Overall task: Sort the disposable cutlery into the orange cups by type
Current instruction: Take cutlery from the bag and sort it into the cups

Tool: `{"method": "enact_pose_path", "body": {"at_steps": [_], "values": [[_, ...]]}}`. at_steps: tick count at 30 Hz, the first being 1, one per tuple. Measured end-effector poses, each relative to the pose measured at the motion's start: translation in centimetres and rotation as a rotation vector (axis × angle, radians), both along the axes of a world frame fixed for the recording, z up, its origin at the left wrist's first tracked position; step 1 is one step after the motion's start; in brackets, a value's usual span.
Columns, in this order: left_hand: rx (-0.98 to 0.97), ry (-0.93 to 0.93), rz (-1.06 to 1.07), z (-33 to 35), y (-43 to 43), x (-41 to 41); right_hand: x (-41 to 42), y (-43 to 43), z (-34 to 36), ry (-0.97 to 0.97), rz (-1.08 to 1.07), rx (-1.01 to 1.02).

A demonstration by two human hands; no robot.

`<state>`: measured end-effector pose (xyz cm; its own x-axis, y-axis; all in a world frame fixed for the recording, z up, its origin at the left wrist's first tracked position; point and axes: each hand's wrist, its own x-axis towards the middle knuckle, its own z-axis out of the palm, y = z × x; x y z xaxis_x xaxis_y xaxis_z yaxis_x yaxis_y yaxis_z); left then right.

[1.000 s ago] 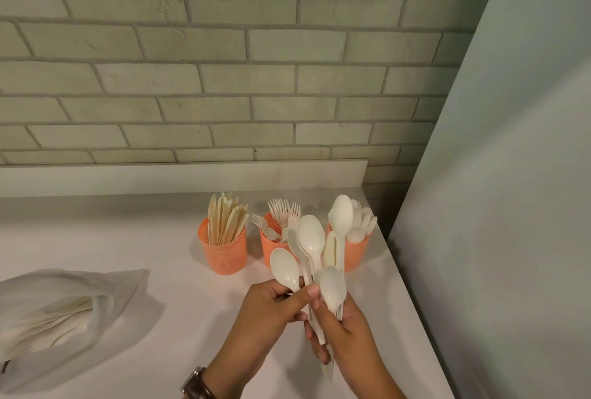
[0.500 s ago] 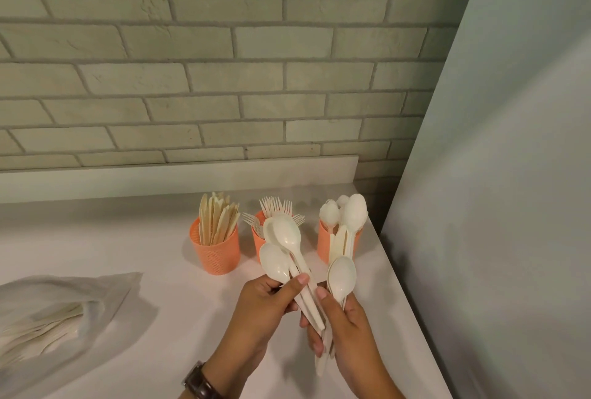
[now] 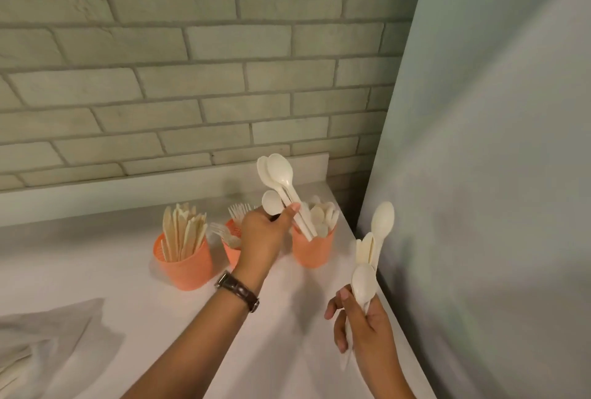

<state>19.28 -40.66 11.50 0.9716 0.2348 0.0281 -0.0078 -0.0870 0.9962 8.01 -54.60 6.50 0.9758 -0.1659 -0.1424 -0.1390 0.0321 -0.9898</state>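
A white counter (image 3: 96, 254) runs under a grey brick wall (image 3: 192, 78), hemmed in on the right by a plain grey panel (image 3: 479, 174). Three orange cups stand in a row at the back: the knife cup (image 3: 185, 266), the fork cup (image 3: 231, 250) half hidden behind the wrist, and the spoon cup (image 3: 315, 250), well stocked already.

The left hand (image 3: 262, 235), the one with the watch (image 3: 238, 290), pinches a fan of spoons (image 3: 279, 174) low on the handles between thumb and curled fingers. Bowls point up and back, handles slant down to the right, and their tips look to be just inside the spoon cup's mouth. The cup sits just beside those fingers, on their right, so this is plainly the nearer hand. To me it needs only a short downward slide along that slant, then a release.

The right hand (image 3: 364, 325) waits near the counter's right edge, fingers wrapped round a mixed bundle (image 3: 364, 277) held upright, with what looks like a knife (image 3: 363, 250) among the spoons. That one belongs far left, I'd say. A crumpled bag (image 3: 48, 334) with more cutlery lies at the near left.
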Motion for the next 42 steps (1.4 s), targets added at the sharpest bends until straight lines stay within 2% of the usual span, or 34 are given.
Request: {"method": "enact_pose_path", "body": {"at_steps": [4,9,13,21,24,30,33,37,39,42], "values": [[0.278,-0.037,-0.020,-1.5,-1.4,3.0,0.0,-0.4,0.4,-0.004,-0.022,-0.016],[0.374,-0.053,0.051,-3.0,-1.9,4.9,0.6,-0.8,0.1,0.037,-0.060,-0.012],[0.551,-0.072,0.121,-4.1,-2.5,4.8,0.9,-0.6,-0.1,0.048,-0.055,0.015],[0.946,-0.033,-0.039,-6.6,-3.5,4.2,1.2,0.2,-0.6,0.074,-0.003,-0.025],[1.008,0.029,-0.103,-5.8,-3.7,4.7,1.3,0.4,-0.7,0.079,0.008,-0.034],[0.879,0.157,-0.238,-5.2,-3.0,5.0,1.1,0.4,-0.3,0.051,0.009,-0.036],[0.832,0.111,-0.253,-4.4,-2.2,4.0,1.0,0.4,-0.1,0.043,0.020,-0.017],[0.677,-0.027,-0.185,-3.3,-0.1,1.8,0.7,0.4,0.3,0.052,0.085,0.068],[0.507,-0.025,-0.180,-2.4,0.6,0.1,0.4,0.5,0.6,0.064,0.131,0.181],[0.143,0.101,-0.256,-1.2,1.2,-3.0,0.3,0.9,1.0,0.113,0.186,0.376]]}}
